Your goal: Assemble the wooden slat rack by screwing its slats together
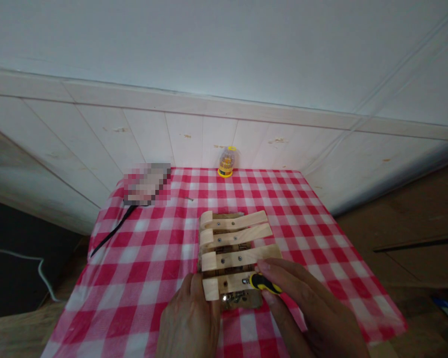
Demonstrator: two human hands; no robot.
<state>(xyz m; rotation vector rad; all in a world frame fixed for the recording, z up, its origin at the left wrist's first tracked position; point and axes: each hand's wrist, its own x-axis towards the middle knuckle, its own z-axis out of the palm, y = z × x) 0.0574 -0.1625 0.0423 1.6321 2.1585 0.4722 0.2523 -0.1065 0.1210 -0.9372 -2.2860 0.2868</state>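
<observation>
A dark wooden board [246, 300] lies on the checked cloth, with several pale wooden hooks [229, 260] across it. Two dark screw heads show in each of the three farther hooks. My left hand [190, 318] grips the board's near left corner, fingers closed by the nearest hook [233, 283]. In my right hand [306, 298] is a small yellow-and-black screwdriver [265, 283], pinched between thumb and fingers. Its tip is at the right-hand screw place of the nearest hook, where a bit of metal shows. A dark spot, screw or hole I cannot tell, sits left of it.
A red-and-white checked cloth [164, 238] covers the table. A clear case with yellow ends [227, 163] stands at the back by the white panelled wall [182, 141]. A small screw [189, 199] lies behind the board. A blurred-out object [147, 184] with a black strap [114, 231] lies back left.
</observation>
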